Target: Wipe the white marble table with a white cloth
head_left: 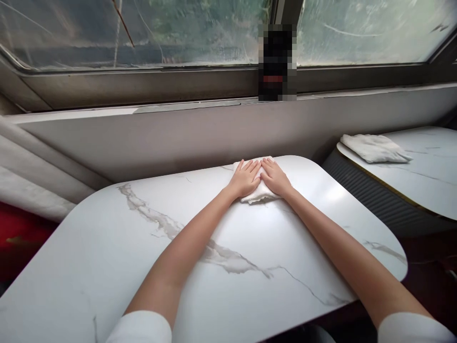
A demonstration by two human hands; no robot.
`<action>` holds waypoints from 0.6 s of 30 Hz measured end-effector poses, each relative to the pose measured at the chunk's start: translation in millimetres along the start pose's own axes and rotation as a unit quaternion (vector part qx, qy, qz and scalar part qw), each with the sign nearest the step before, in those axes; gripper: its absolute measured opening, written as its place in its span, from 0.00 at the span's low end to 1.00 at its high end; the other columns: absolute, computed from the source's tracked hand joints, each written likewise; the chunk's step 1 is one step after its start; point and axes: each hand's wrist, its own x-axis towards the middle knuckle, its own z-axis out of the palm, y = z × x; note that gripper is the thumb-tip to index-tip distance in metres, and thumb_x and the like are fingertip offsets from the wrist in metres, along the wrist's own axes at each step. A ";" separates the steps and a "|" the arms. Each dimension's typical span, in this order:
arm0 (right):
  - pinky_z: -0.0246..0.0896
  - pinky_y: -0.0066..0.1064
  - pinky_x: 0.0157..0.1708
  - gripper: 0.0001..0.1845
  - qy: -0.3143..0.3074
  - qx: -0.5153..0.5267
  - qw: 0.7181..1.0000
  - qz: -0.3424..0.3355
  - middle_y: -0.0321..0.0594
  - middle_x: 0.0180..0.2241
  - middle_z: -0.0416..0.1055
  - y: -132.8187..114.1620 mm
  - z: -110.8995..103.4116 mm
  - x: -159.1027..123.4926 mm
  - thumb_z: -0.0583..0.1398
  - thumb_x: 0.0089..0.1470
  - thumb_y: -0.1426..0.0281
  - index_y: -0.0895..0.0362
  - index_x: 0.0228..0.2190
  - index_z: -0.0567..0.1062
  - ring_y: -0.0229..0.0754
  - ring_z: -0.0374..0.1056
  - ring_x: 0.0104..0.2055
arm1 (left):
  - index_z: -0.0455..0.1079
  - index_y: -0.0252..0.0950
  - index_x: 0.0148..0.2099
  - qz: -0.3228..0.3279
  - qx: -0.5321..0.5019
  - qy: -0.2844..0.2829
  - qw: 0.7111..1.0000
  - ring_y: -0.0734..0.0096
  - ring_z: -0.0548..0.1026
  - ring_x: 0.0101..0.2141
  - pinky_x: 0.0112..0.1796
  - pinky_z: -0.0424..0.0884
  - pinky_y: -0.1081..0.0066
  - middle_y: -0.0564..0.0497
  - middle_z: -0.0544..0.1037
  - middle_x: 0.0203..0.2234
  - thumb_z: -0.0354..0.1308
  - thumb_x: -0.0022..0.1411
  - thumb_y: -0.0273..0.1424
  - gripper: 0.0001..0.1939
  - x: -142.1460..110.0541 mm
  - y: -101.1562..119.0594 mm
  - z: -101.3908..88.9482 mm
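Observation:
A folded white cloth (261,194) lies on the white marble-patterned table (124,257), close to the edge by the wall. Flat on its left part rests my left hand (244,179), fingers stretched out and spread. My right hand (276,177) presses on the right part, also flat with fingers extended. The two hands nearly meet at the thumbs, and both point away from me. Parts of the cloth under the palms are hidden; its near edge looks slightly ruffled.
Beyond the table stands a low wall (171,143) below dirty windows (200,33). A pixelated dark object (277,62) is at the window frame. To the right, another marble-patterned table (432,176) bears a second white cloth (376,148). Pale curtain fabric (32,176) hangs at left.

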 end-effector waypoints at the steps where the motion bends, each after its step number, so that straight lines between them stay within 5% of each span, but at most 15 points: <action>1: 0.38 0.45 0.63 0.30 -0.005 -0.003 1.000 -0.015 0.47 0.62 0.52 -2.9 -1.6 -12.5 0.45 0.56 0.67 0.65 0.59 0.58 0.48 0.44 0.65 | 0.47 0.28 0.65 0.011 -0.001 -0.001 1.000 0.66 0.46 0.63 0.61 0.35 0.59 0.45 0.51 0.63 0.37 0.66 0.36 0.28 -10.9 6.2 -2.1; 11: 0.39 0.47 0.62 0.33 -0.030 -0.038 0.990 -0.134 0.50 0.64 0.41 -66.7 -34.6 -169.3 0.44 0.62 0.62 0.65 0.63 0.46 0.48 0.33 0.66 | 0.43 0.26 0.66 0.086 -0.040 -0.012 0.995 0.60 0.38 0.64 0.61 0.36 0.56 0.42 0.46 0.64 0.37 0.68 0.38 0.30 -151.5 87.4 -34.2; 18: 0.47 0.53 0.60 0.42 -0.009 -0.023 0.990 -0.139 0.46 0.65 0.37 -112.3 -41.6 -232.2 0.49 0.58 0.65 0.59 0.63 0.28 0.52 0.37 0.65 | 0.37 0.28 0.68 0.090 -0.081 -0.030 0.992 0.58 0.38 0.64 0.61 0.41 0.53 0.42 0.43 0.64 0.41 0.67 0.36 0.32 -214.4 118.7 -52.7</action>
